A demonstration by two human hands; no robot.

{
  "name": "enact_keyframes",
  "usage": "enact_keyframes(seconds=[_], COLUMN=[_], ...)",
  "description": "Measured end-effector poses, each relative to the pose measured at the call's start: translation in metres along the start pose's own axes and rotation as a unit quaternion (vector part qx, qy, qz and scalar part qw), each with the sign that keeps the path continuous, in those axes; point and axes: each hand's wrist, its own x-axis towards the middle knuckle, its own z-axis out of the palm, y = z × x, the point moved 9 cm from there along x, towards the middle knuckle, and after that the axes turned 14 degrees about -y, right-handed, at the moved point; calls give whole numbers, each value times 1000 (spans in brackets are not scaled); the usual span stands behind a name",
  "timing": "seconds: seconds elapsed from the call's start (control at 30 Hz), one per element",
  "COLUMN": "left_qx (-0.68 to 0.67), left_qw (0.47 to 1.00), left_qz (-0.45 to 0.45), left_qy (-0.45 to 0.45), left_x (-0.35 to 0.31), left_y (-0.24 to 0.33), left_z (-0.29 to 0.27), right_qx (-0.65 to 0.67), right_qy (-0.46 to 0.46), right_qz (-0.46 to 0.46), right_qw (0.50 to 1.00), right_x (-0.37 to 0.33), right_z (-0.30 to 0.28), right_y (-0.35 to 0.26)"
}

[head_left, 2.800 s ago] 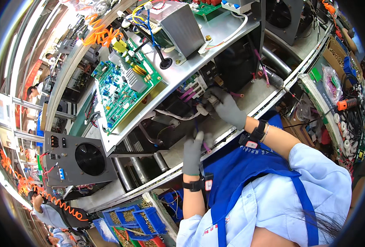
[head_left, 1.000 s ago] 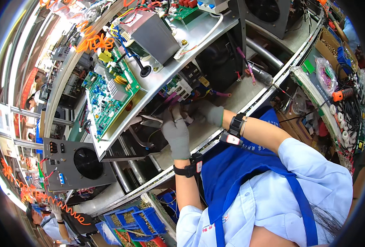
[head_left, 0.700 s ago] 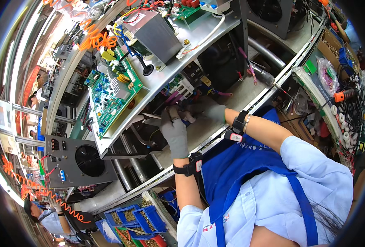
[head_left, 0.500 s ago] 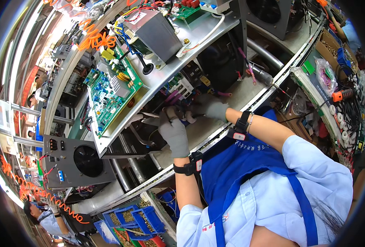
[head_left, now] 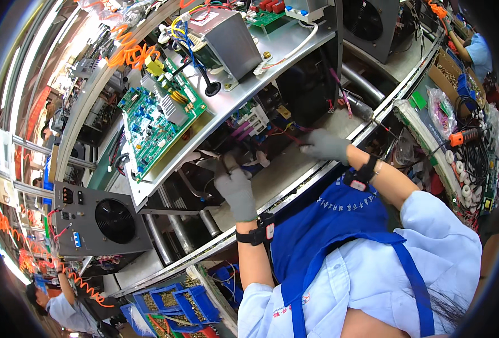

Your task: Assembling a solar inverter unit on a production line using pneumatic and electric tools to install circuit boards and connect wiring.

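Right-wrist bangle (head_left: 378,168): looks metal; we'd flag a short if it brushed bare terminals. Can't tell whether anything is powered.
Right hand (head_left: 325,146): grey glove, fingers bent low over the work surface (head_left: 293,167), near the red wires (head_left: 279,133). We can't tell whether they pinch one or sit loose. An angled pull could strain a joint.
Left hand (head_left: 236,190): grey glove, fingers curled in under the silver tray (head_left: 227,103). Tips lost in shadow, so grip unclear to us. Working half blind there could leave a connection half seated, we think.
White plug (head_left: 262,160): below the tray lip, just right of the left fingertips. Small, pale, plastic-looking, bluish bit beside it. If slack is short, a tug could work it loose.
Purple-sleeved leads (head_left: 242,133): glossy, short, side by side, next to a white connector block (head_left: 254,121). Look stiff; we'd expect spring-back and snagged glove fabric.
Silver tray: overhangs the wiring and hides much of it. Its edge could chafe a lead dragged across.
Green circuit board (head_left: 159,132): up on the tray, densely populated, finned heatsink (head_left: 173,111) exposed. A forearm knock is our lesser worry.
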Motion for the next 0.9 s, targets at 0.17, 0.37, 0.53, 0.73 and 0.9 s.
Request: enact_keyframes(seconds=[0.17,0.37,0.53,0.73,0.9], left_qx=[-162,-110,-135,-188,-139], left_qw=[977,980,965,938,933], left_qz=[-116,-160,-225,-251,-264], left_qy=[70,49,-7,-148,-199], left_x=[-25,-56,-81,-103,-114], left_y=[-40,-71,-96,-92,-77], left_z=[-16,-29,-13,27,62], right_qx=[-13,116,136,105,-123], right_qy=[18,-79,224,398,444], right_qz=[2,71,94,152,200], right_qw=[1000,988,960,899,865], right_x=[-18,-59,-131,-199,-272], right_z=[0,41,-16,-63,-108], right_y=[-8,3,43,92,157])
